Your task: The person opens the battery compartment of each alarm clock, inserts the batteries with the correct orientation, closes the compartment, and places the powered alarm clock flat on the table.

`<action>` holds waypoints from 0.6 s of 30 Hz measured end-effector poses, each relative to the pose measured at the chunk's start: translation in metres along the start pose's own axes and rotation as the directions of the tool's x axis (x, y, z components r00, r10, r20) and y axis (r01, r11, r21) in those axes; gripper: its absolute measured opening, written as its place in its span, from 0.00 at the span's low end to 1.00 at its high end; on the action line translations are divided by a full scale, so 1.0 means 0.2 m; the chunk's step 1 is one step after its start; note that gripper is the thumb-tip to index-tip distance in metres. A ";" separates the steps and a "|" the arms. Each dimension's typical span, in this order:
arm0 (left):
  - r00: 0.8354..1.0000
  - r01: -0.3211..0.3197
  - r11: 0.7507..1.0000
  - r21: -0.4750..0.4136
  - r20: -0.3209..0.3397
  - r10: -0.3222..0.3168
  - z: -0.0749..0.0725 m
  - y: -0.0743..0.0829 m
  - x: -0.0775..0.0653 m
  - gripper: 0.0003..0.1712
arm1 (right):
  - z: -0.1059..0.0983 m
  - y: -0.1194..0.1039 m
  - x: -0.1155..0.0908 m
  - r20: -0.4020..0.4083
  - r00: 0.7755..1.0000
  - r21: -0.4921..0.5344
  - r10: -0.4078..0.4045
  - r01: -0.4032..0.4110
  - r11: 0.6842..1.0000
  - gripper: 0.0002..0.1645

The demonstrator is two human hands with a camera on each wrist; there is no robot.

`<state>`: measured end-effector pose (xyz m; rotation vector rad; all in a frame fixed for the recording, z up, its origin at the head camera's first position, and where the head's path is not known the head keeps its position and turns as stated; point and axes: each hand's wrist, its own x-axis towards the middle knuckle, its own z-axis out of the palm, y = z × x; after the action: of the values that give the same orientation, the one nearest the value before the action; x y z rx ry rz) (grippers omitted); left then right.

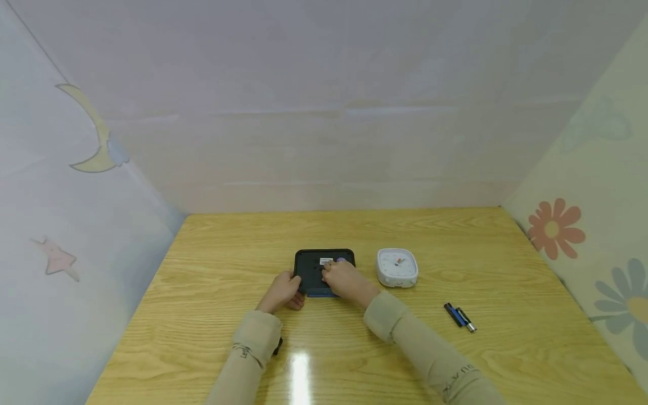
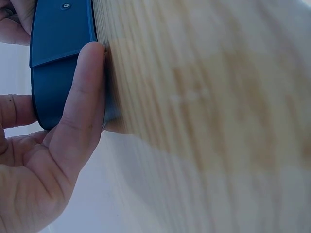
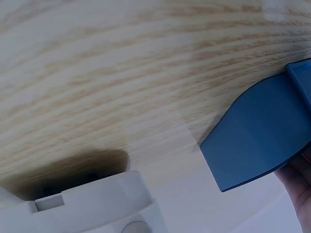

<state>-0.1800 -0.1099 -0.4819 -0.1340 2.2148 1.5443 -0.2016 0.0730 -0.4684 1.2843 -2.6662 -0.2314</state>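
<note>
Beige cloth sleeves [image 1: 435,349] bear creased lettering I can't read. Left of the white rounded-square clock [image 1: 397,265], my left hand [image 1: 281,292] grips a wedge-shaped black plastic device [image 1: 310,271], its white label [image 1: 326,261] illegible; my right hand [image 1: 349,281] touches its back, grip unclear.

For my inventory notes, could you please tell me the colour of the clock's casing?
The clock's casing is white, best seen in the head view.

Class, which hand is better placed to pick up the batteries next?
Probably the right hand: the batteries lie on its side, nearer to it, while the left hand grips the black device.
</note>
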 end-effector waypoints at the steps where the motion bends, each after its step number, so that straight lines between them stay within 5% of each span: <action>1: 1.000 0.000 1.000 0.000 -0.002 0.000 0.00 0.00 0.00 0.20 | 0.00 0.00 0.00 0.001 1.000 -0.002 -0.001 0.001 1.000 0.12; 18: 1.000 -0.005 1.000 0.012 -0.007 0.005 0.01 0.01 -0.01 0.20 | 0.00 0.01 -0.01 -0.014 1.000 -0.049 -0.008 0.007 0.999 0.11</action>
<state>-0.1779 -0.1078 -0.4787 -0.1310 2.2314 1.5346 -0.2020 0.0754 -0.4681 1.2764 -2.6271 -0.2856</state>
